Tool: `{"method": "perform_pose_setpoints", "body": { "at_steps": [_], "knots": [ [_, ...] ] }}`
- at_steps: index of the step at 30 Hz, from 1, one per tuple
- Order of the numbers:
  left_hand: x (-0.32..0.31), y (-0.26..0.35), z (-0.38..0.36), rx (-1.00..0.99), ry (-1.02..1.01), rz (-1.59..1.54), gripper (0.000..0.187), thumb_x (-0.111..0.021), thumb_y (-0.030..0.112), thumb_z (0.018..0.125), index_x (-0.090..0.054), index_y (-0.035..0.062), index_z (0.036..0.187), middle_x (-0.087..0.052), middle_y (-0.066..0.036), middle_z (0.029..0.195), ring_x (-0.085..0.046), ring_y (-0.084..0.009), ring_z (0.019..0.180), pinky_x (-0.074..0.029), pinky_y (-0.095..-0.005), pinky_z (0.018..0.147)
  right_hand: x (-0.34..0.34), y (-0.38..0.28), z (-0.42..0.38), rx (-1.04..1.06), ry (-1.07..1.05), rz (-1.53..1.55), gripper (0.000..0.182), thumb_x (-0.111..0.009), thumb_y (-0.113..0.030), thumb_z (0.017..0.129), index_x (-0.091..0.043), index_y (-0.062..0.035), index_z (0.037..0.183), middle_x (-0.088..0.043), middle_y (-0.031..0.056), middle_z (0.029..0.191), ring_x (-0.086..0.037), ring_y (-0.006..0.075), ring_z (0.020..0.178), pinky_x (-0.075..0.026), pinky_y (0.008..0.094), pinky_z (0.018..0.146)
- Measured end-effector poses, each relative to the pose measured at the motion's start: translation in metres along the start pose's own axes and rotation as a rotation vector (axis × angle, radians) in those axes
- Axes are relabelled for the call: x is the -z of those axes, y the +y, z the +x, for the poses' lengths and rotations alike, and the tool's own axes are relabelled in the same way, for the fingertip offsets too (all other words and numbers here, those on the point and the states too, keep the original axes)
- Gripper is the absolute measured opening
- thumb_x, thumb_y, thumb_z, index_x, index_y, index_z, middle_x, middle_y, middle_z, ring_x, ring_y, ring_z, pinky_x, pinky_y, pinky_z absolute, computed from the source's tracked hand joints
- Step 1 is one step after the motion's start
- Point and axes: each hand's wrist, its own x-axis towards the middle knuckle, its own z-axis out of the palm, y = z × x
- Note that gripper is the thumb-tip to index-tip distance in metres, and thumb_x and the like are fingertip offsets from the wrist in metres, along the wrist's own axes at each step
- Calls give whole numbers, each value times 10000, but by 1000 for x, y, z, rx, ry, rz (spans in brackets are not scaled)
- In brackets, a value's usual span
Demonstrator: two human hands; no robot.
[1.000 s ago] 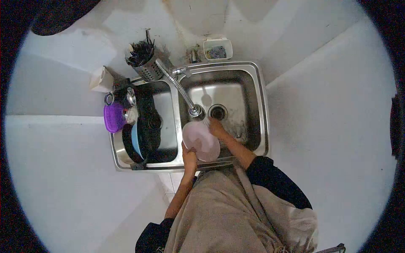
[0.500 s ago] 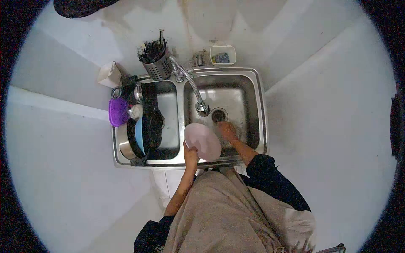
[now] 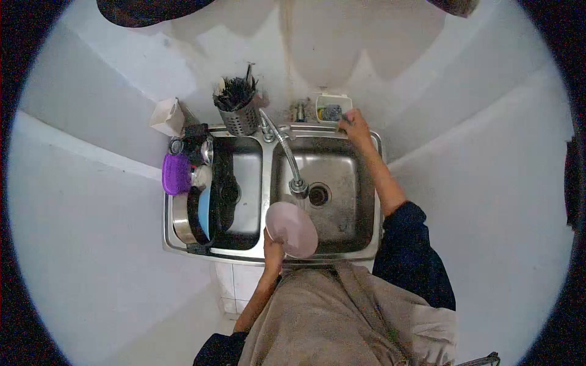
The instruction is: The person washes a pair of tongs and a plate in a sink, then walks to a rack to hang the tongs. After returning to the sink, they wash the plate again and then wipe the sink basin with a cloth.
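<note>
Dark sleeves (image 3: 412, 259), brownish-beige garment (image 3: 317, 317)

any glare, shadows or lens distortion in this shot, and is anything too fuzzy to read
In the head view, a round, fisheye-like frame with dark, grainy corners; in the head view, soft glare in the right basin and broad shadows across the back wall; also in the head view, the cutlery blends into a dark clump.
</note>
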Motion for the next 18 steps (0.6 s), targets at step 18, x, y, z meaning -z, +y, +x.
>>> {"method": "perform_pose_setpoints", "body": {
  "at_steps": [18],
  "knots": [
    [-3,82,-29,-390,113,708,612,-435,-31,742,-380,101,1338,-504,-250,1173,-502,-438,1059,-423,-434,886,-132,-54,10,-659,-579,1296,386,-483,-359,890,-566,18,893,-616,160,826,-598,264,693,-520,381,637]
  ]
}}
